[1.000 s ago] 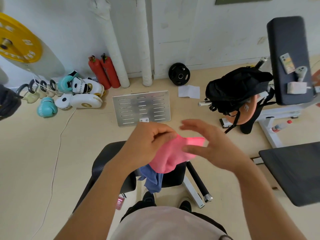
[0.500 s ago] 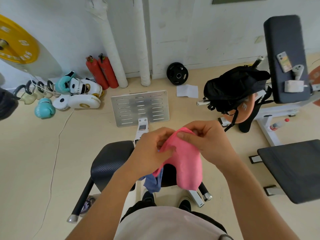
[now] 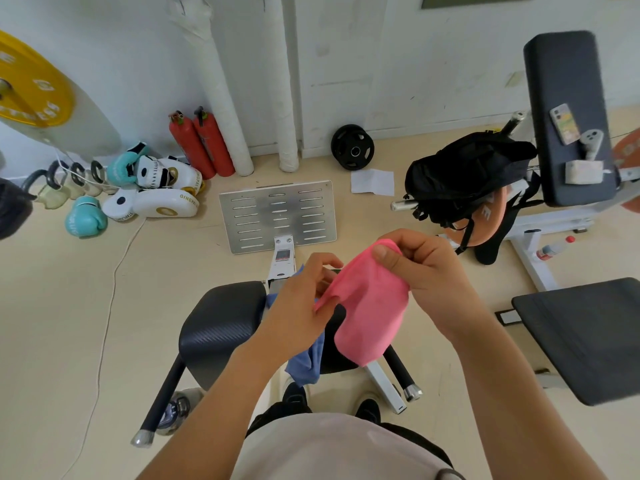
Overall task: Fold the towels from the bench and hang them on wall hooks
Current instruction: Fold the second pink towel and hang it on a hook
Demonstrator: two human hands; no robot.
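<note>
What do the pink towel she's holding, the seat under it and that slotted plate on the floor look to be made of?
Pink towel: soft matte cloth, perhaps microfibre; it droops limply from both hands. Seat: black padded cover with a fine woven, carbon-like pattern and slight sheen, likely vinyl or faux leather. Slotted plate: bare grey metal, dull brushed look, with cut slots and visible screws; steel or aluminium cannot be told.

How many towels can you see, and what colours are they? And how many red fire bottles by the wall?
Pink towel: 1, held up by the left hand and the right hand
Blue towel: 1, on the bench
Red fire extinguishers: 2
Total: 4
</note>
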